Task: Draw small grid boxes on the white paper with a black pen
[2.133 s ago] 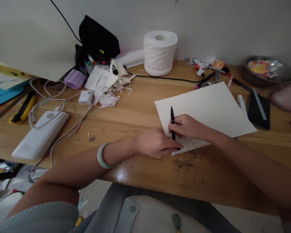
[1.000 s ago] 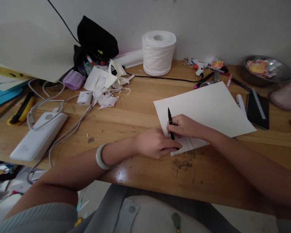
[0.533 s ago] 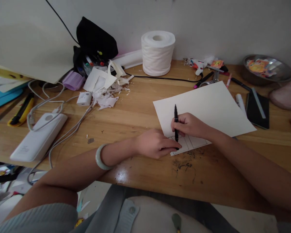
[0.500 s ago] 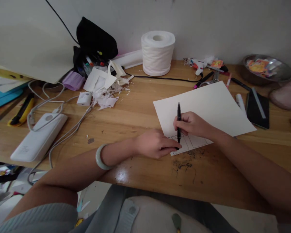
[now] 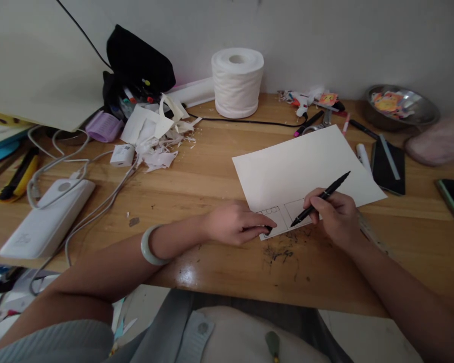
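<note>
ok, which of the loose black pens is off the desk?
The black pen slanted in the right hand; the other black pen and the pink-ended marker lie on the desk beyond the sheet.

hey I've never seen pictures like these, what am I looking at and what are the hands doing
There's no robot here: these are a person's bare hands. Every picture comes from one camera on that person's head, looking forward and down.

The right hand holds a black pen, its tip down near boxes drawn along the near edge of a white paper sheet. The left hand lies by the sheet's near left corner, a small black piece between its fingers, perhaps the cap.

Around them on the wooden table are a white power bank, paper scraps, a tissue roll and a metal bowl.
</note>
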Motion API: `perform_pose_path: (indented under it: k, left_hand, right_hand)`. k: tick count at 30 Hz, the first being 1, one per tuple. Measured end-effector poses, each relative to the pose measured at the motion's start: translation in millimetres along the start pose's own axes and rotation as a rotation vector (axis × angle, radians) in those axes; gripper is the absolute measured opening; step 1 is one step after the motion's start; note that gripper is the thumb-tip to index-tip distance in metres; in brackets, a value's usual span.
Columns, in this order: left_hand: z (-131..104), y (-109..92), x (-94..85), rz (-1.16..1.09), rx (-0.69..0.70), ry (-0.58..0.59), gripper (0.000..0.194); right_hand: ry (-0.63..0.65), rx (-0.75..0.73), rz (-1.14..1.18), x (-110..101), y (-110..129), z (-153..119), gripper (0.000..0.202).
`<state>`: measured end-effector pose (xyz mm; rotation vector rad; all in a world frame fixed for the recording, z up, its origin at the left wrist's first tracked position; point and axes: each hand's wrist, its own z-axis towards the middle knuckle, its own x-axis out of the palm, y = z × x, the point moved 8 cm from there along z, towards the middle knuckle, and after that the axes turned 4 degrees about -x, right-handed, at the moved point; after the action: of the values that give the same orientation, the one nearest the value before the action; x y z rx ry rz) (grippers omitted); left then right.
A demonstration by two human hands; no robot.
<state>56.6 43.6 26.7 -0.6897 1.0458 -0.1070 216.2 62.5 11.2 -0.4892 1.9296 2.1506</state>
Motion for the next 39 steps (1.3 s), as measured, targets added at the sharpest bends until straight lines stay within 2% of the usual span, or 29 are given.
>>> perform_pose_path:
  k: [5, 8, 16, 19, 25, 27, 29, 33, 39]
  left_hand:
    - [-1, -4, 1.5, 0.078, 0.072, -0.017, 0.023]
    - [-1, -6, 1.0, 0.115, 0.106, -0.041, 0.023]
    - [-1, -7, 2.9, 0.085, 0.108, -0.011, 0.024]
    - [-1, 0, -2.1, -0.028, 0.012, -0.033, 0.023]
    - [-5, 34, -28.0, -0.307, -0.329, -0.338, 0.022]
    - [-7, 42, -31.8, -0.362, -0.393, -0.400, 0.022]
    - [-7, 45, -32.7, -0.373, -0.424, -0.415, 0.022]
    - [-5, 38, -28.8, -0.312, -0.368, -0.338, 0.021]
    - [-1, 11, -10.1, -0.086, -0.096, -0.105, 0.023]
  right_hand:
    - [0.088, -0.139, -0.127, 10, 21, -5, 0.020]
    - [0.093, -0.233, -0.156, 11, 32, -8, 0.020]
    - [0.143, -0.252, -0.190, 14, 30, -9, 0.018]
    - [0.111, -0.228, -0.155, 14, 29, -8, 0.019]
    - [0.076, -0.130, -0.032, 26, 16, -7, 0.018]
    - [0.083, -0.117, 0.015, 32, 10, -7, 0.019]
    - [0.097, -0.092, 0.038, 37, 4, -6, 0.019]
    - [0.045, -0.056, 0.058, 33, -4, -4, 0.020]
    - [-0.093, -0.029, 0.024, 13, 3, -2, 0.019]
